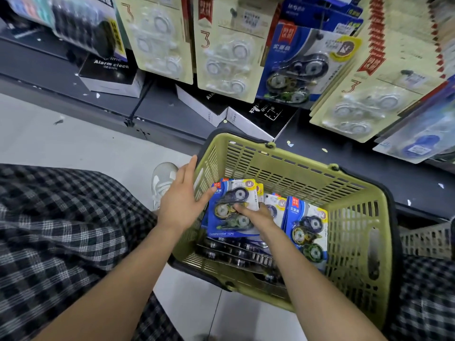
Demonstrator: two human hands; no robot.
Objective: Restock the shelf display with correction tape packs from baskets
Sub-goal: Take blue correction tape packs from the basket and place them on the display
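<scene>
A green plastic basket point(283, 166) stands on the floor below the shelf, holding several blue correction tape packs. My right hand point(256, 215) reaches into it and grips a small stack of blue packs point(231, 210), thumb on the front blister. My left hand point(182, 200) is at the basket's left rim with straight fingers touching the stack's left edge. Another blue pack point(306, 230) stands upright to the right inside the basket. On the shelf display above, a matching blue pack point(295, 70) hangs between cream packs.
Cream three-piece tape packs point(221, 50) hang on hooks above. Black and white alarm clock boxes point(110, 75) lie on the dark bottom shelf. My checked trousers and a pale shoe point(162, 180) are at the left. A grey basket point(426, 239) shows at the right edge.
</scene>
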